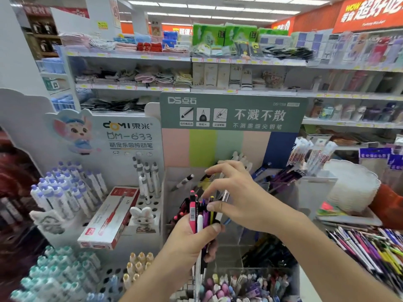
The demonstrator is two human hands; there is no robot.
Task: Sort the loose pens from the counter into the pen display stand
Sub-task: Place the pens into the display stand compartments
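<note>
My left hand grips a bundle of pens upright, with pink, white, purple and yellow barrels showing above the fist. My right hand hovers just over the bundle's tips, fingers spread and curled, thumb touching the top of the yellow pen; whether it pinches one is unclear. Both hands are in front of the green-headed pen display stand, whose clear compartments hold a few pens. Loose pens lie heaped on the counter at the right.
A white display stand with purple-capped and grey-striped pens is at the left, with a red-and-white pen box leaning on it. A clear bin of pastel pens sits low in front. Store shelves fill the background.
</note>
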